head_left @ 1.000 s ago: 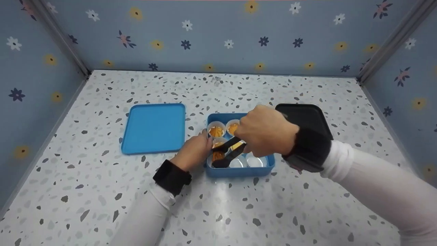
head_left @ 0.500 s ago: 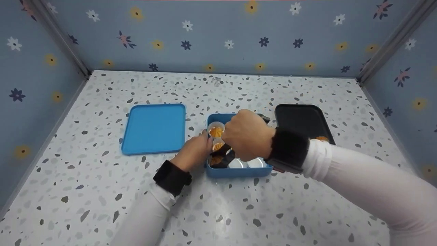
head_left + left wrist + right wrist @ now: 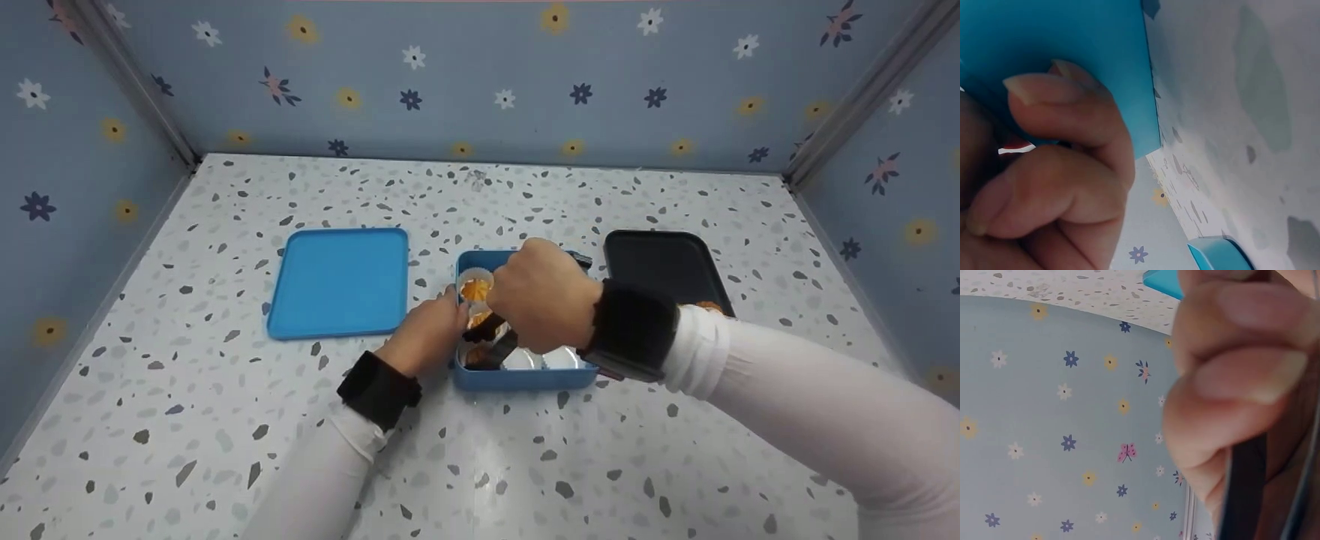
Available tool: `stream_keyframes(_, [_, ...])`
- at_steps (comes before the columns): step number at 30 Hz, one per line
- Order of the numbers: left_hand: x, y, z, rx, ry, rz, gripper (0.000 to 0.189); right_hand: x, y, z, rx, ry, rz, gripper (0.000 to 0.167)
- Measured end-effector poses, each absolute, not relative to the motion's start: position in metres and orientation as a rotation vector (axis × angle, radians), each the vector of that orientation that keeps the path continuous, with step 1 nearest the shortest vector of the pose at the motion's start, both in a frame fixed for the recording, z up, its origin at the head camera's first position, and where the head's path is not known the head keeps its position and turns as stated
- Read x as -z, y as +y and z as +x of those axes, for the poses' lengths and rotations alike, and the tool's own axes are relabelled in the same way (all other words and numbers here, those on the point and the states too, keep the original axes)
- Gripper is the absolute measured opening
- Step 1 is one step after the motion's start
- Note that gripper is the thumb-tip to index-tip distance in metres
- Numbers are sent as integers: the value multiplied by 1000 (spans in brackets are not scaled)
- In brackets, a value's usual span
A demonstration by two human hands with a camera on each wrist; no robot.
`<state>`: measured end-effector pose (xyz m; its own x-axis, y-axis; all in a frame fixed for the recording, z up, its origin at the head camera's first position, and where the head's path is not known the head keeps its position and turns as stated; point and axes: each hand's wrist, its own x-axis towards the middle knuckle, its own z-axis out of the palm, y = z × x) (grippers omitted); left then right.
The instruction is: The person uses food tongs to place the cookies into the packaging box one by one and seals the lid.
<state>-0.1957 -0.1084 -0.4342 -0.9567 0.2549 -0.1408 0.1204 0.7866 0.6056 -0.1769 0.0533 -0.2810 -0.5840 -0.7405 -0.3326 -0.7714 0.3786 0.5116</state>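
My left hand [image 3: 427,330] holds the left wall of a blue lunch box [image 3: 525,380]; in the left wrist view its curled fingers [image 3: 1072,174] lie against that wall. Black tongs [image 3: 504,348] are gripped by my right hand [image 3: 544,296] above the box, the handle also showing in the right wrist view [image 3: 1247,489]. Their tips are down at the front-left paper cup, by a brown pastry [image 3: 475,355]; whether they touch it I cannot tell. Golden pastries [image 3: 475,289] sit in the cups behind. White cups [image 3: 561,358] stand front right. My right hand hides the box's middle.
A blue lid [image 3: 339,283] lies flat to the left of the box. On the right is a black tray [image 3: 664,266], with a brown pastry [image 3: 709,306] partly hidden by my right sleeve. Flower-patterned walls [image 3: 495,75] border the speckled table [image 3: 480,457].
My right hand has moved left over the box with the tongs, uncovering a pastry on the black tray. Over the last half second it has barely moved. The left hand stays put.
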Motion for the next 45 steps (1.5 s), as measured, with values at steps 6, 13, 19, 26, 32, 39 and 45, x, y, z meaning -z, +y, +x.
stream_keyframes(6, [434, -108, -197, -916, 2756, 291, 59, 273, 60, -179, -993, 2569, -1363, 28])
stream_keyframes(13, [436, -108, -197, -929, 2729, 262, 61, 248, 94, -184, -889, 2636, -1173, 34])
stream_keyframes(19, [435, -108, -197, -903, 2733, 263, 61, 231, 161, -200, -657, 2785, -1023, 34])
stream_keyframes(26, [436, -108, -197, -919, 2741, 269, 60, 252, 260, -221, -467, 2875, -792, 38])
stream_keyframes(32, [436, -108, -196, -940, 2751, 280, 59, 290, 330, -218, -288, 2893, -595, 61])
stream_keyframes(39, [436, -107, -196, -939, 2748, 277, 59, 322, 369, -207, -209, 2877, -482, 80])
stream_keyframes(45, [436, -107, -196, -935, 2737, 255, 60, 331, 375, -202, -178, 2882, -473, 79])
